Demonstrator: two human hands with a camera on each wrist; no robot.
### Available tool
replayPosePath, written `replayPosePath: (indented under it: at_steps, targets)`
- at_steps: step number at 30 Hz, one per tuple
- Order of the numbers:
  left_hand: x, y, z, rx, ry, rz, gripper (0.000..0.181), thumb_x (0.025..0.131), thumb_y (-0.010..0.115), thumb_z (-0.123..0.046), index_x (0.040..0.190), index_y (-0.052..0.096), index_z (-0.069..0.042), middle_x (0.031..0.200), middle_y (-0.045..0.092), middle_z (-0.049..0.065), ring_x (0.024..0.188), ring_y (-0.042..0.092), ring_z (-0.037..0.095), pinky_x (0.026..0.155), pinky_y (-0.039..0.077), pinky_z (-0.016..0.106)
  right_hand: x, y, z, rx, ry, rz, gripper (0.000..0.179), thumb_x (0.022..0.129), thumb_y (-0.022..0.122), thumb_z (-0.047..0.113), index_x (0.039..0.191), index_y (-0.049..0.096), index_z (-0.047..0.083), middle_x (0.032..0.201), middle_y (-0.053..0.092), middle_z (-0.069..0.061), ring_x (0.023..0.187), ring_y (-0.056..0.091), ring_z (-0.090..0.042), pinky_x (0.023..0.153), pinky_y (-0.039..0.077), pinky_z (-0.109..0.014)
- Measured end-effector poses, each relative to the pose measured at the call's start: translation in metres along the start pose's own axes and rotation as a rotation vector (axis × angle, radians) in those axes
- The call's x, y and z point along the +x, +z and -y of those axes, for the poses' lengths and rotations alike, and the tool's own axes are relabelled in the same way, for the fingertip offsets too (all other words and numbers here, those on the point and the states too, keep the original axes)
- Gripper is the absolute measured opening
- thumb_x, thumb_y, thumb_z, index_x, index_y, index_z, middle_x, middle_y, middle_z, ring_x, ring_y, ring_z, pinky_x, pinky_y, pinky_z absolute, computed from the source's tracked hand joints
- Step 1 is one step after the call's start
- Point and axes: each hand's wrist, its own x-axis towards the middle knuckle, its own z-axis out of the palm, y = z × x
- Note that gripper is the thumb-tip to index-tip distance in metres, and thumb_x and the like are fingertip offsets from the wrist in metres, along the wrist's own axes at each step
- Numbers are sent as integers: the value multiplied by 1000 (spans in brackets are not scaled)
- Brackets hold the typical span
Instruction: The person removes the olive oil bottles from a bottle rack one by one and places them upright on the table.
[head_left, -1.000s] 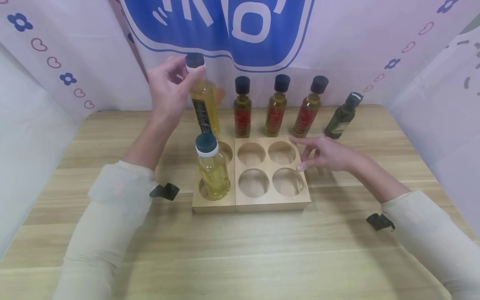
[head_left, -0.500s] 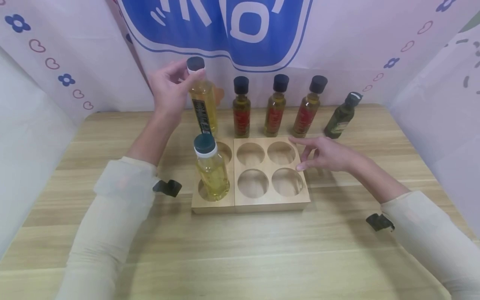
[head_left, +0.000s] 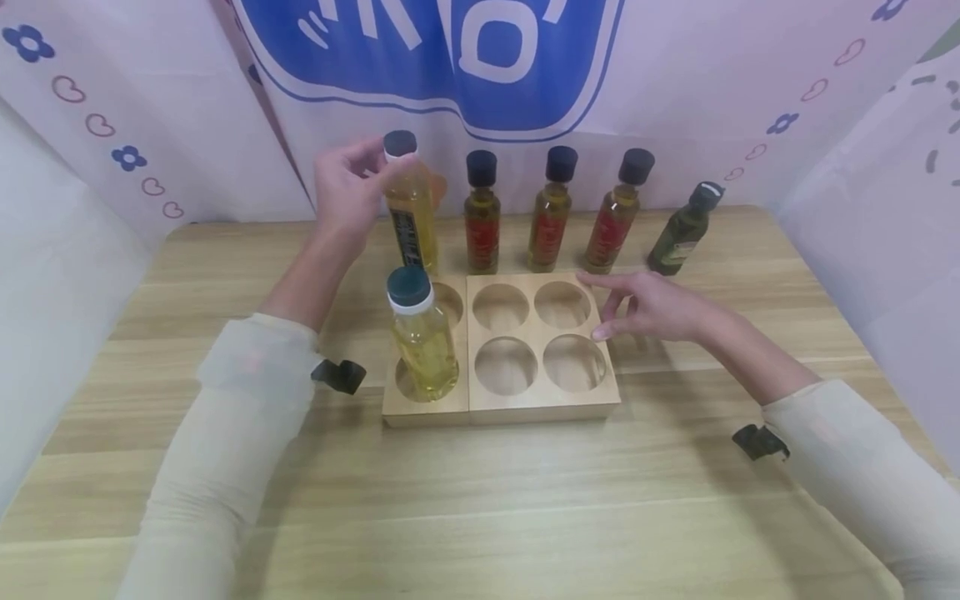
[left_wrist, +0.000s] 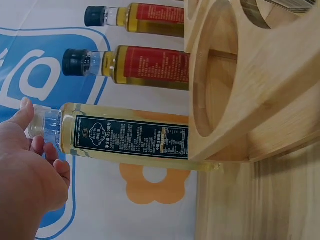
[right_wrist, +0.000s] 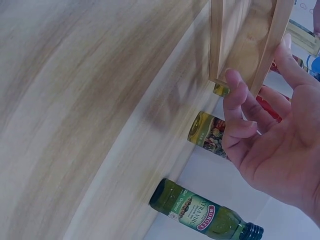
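My left hand (head_left: 347, 190) pinches a tall bottle of pale yellow oil (head_left: 414, 218) by its neck, just under the dark cap. The bottle stands nearly upright behind the wooden rack (head_left: 543, 402); in the left wrist view its black label (left_wrist: 131, 136) shows, and the rack overlaps its lower end. Another yellow oil bottle (head_left: 429, 354) with a dark green cap sits in the rack's front left hole. At the rack's right side, my right hand (head_left: 654, 307) touches the edge with extended index finger and thumb; the other fingers bend loosely, holding nothing.
Three slim bottles with red labels, the middle one (head_left: 550, 229) among them, stand behind the rack. Right of them is a dark green olive oil bottle (head_left: 681, 233). A printed cloth (head_left: 675, 92) hangs close behind the table (head_left: 525, 508).
My left hand has come down and slightly right, lowering the oil bottle behind the rack. The right hand keeps its place on the rack's edge.
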Motion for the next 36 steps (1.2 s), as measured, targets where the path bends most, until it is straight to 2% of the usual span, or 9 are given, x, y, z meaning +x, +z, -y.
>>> replayPosePath:
  at_steps: [5,9,12,16,21,26,36]
  targets:
    - [0,1,5,-4,29,1,15,87,86,-22,98,81,-14,72,53,-4,77,47,11,62,38,23,0,-1,1,-1,15,8,90,88,83,24,161,34,6,96,75,-6,54,62,-33,53,54,-34]
    - [0,1,7,-13,32,3,11,87,86,-22,86,77,-16,72,53,-4,80,47,11,67,38,23,0,-1,1,-9,18,4,90,88,83,25,161,34,7,96,75,-6,54,62,-32,54,53,-32]
    - [-1,0,9,-2,34,8,20,88,86,-22,77,71,-16,73,53,-4,82,48,11,71,38,25,0,-1,2,-7,19,4,90,88,83,25,161,34,7,96,74,-6,54,63,-33,54,54,-32]
    - [-1,-1,13,12,48,5,16,88,86,-22,79,73,-18,73,53,-4,80,47,11,67,38,25,0,-1,2,-7,26,7,90,88,83,26,162,34,8,96,74,-6,54,63,-33,55,54,-33]
    - [-2,-2,16,16,69,-5,9,88,86,-23,89,79,-19,71,54,-6,77,47,11,60,37,23,0,-1,1,-9,35,7,90,88,83,27,162,34,9,96,74,-5,55,63,-32,55,54,-33]
    - [-3,-3,18,45,83,-16,14,87,86,-26,95,80,-16,72,55,-5,74,48,10,56,38,21,0,0,0,-17,29,5,90,88,83,27,162,34,9,95,74,-5,56,63,-32,55,53,-32]
    - [-7,-9,17,82,96,23,16,88,85,-24,98,77,-17,75,56,-6,79,51,11,64,41,23,1,-1,0,-21,10,-2,90,88,84,26,161,35,7,94,74,-5,57,63,-32,56,54,-32]
